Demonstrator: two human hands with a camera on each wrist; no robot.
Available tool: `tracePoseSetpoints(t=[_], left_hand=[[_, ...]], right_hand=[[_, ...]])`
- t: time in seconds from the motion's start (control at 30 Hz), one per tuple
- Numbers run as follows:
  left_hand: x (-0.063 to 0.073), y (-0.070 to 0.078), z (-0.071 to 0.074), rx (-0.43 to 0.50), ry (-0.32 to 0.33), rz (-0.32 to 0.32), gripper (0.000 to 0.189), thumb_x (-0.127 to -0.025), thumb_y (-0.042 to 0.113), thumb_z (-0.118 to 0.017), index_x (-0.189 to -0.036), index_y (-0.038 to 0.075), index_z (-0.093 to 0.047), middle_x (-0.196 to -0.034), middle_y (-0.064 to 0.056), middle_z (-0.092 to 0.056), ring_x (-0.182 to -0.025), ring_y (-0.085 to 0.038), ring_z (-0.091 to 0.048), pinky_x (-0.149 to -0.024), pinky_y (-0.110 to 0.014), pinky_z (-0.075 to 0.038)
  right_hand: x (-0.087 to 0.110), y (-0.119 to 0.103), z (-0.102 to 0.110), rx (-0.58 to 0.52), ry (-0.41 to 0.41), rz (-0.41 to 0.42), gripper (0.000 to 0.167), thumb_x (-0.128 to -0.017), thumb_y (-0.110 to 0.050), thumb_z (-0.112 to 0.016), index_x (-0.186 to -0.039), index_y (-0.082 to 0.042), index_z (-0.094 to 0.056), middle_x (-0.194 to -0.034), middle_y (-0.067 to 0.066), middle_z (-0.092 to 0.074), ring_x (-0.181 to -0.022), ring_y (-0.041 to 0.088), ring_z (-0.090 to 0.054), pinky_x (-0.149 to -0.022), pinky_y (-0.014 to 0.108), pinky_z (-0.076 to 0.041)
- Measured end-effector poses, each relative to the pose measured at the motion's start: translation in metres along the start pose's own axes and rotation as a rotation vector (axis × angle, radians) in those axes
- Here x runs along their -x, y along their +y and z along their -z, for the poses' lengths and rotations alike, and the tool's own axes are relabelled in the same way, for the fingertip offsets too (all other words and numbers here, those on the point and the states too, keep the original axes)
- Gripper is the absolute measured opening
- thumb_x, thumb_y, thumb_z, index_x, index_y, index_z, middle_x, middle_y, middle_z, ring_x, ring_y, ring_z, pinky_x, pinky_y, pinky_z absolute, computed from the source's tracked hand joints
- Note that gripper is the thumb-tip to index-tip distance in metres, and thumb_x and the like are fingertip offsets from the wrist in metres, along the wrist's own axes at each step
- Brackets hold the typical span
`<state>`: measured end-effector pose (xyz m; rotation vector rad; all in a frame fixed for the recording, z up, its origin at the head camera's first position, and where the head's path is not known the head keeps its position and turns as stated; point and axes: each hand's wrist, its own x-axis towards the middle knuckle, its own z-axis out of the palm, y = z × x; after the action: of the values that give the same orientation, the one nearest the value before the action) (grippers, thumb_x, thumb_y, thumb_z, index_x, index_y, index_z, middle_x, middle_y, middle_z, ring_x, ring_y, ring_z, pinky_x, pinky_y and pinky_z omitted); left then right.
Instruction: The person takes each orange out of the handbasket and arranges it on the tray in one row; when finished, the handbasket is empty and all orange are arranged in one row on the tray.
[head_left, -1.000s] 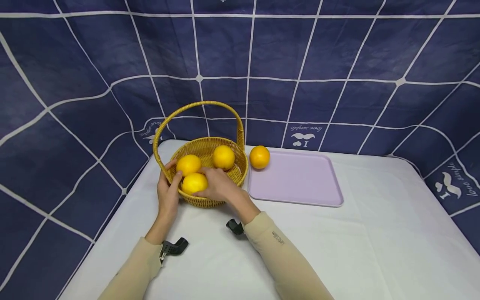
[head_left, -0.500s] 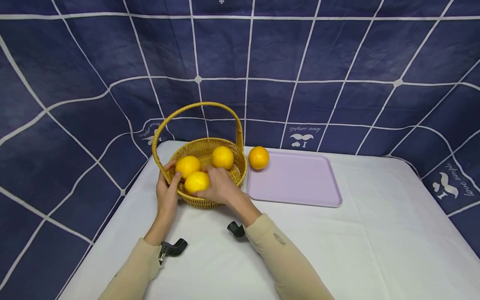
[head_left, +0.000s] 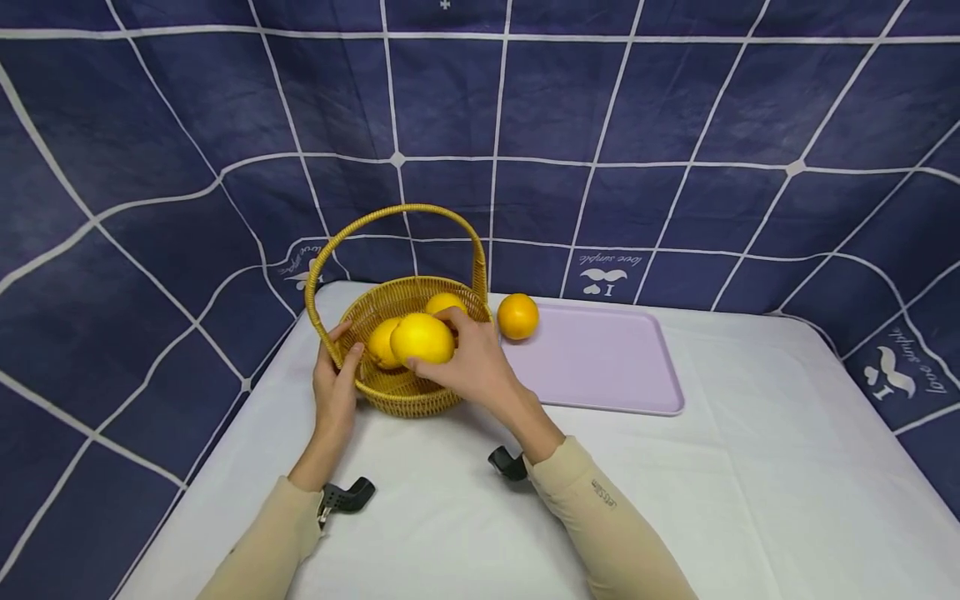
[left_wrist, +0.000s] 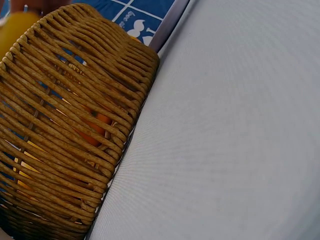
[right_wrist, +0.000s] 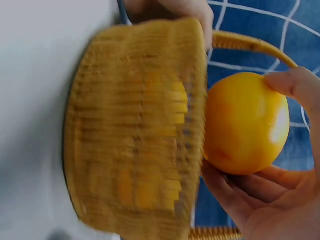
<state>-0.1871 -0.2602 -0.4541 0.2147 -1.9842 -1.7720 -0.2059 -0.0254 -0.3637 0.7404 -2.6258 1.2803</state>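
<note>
A yellow wicker basket (head_left: 411, 404) with a tall arched handle stands on the table, several oranges in and around it. My left hand (head_left: 335, 392) grips its left side, thumb over the rim. In the head view, my right hand (head_left: 476, 354) holds an orange (head_left: 422, 337) between thumb and fingers, above the basket's near part. The right wrist view shows this same orange (right_wrist: 247, 125) at rim height. Inside lie an orange (head_left: 382, 343) at the left and another orange (head_left: 446, 304) at the back, partly hidden. The left wrist view mostly catches the basket's woven wall (left_wrist: 75, 120).
Right of the basket lies a flat lilac tray (head_left: 600, 358). A further orange (head_left: 518, 317) sits at its back left corner. A white cloth (head_left: 750, 467) covers the table, and a dark blue gridded curtain (head_left: 562, 108) hangs behind it.
My right hand has lifted the near orange up and to the right. The left orange in the basket has shifted slightly right and nearer. My left hand has stayed at the rim.
</note>
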Motion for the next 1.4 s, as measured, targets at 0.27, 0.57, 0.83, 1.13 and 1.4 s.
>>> tracePoseSetpoints(t=[0.27, 0.57, 0.83, 1.13, 1.4], left_hand=[[-0.001, 0.001, 0.001, 0.011, -0.005, -0.001, 0.049, -0.109, 0.023, -0.058, -0.156, 0.019, -0.048, -0.166, -0.001, -0.042, -0.157, -0.016, -0.034, -0.132, -0.039, -0.027], [-0.001, 0.0, 0.0, 0.017, -0.006, -0.015, 0.049, -0.108, 0.022, -0.059, -0.156, 0.018, -0.049, -0.165, 0.0, -0.044, -0.157, -0.016, -0.034, -0.132, -0.038, -0.027], [0.0, -0.001, 0.0, 0.014, 0.002, -0.012, 0.05, -0.108, 0.026, -0.059, -0.156, 0.017, -0.049, -0.164, -0.001, -0.045, -0.156, -0.015, -0.034, -0.132, -0.036, -0.027], [0.0, 0.001, 0.001, -0.002, 0.004, -0.005, 0.049, -0.108, 0.029, -0.059, -0.155, 0.019, -0.05, -0.163, 0.001, -0.046, -0.155, -0.015, -0.036, -0.131, -0.037, -0.029], [0.0, -0.001, 0.0, 0.016, -0.002, -0.011, 0.049, -0.108, 0.027, -0.06, -0.155, 0.019, -0.05, -0.164, 0.0, -0.045, -0.156, -0.016, -0.036, -0.131, -0.036, -0.029]], right_hand=[[0.0, 0.017, 0.04, -0.134, 0.174, -0.065, 0.062, -0.083, -0.041, -0.086, -0.133, -0.011, -0.064, -0.122, 0.008, -0.074, -0.104, 0.023, -0.074, -0.088, 0.037, -0.065], [-0.007, 0.044, 0.075, -0.163, 0.392, -0.13, 0.061, -0.085, -0.04, -0.088, -0.13, -0.006, -0.067, -0.117, 0.016, -0.077, -0.102, 0.028, -0.077, -0.088, 0.039, -0.066], [-0.008, 0.081, 0.09, -0.138, 0.495, -0.319, 0.067, -0.085, -0.047, -0.085, -0.13, -0.001, -0.065, -0.116, 0.02, -0.077, -0.107, 0.03, -0.074, -0.095, 0.042, -0.062], [-0.005, 0.119, 0.089, -0.047, 0.506, -0.544, 0.075, -0.084, -0.056, -0.08, -0.127, 0.005, -0.068, -0.118, 0.026, -0.073, -0.112, 0.041, -0.065, -0.094, 0.05, -0.055], [-0.004, 0.139, 0.085, -0.007, 0.499, -0.619, 0.076, -0.084, -0.056, -0.079, -0.121, 0.01, -0.07, -0.12, 0.03, -0.07, -0.12, 0.047, -0.057, -0.1, 0.056, -0.051]])
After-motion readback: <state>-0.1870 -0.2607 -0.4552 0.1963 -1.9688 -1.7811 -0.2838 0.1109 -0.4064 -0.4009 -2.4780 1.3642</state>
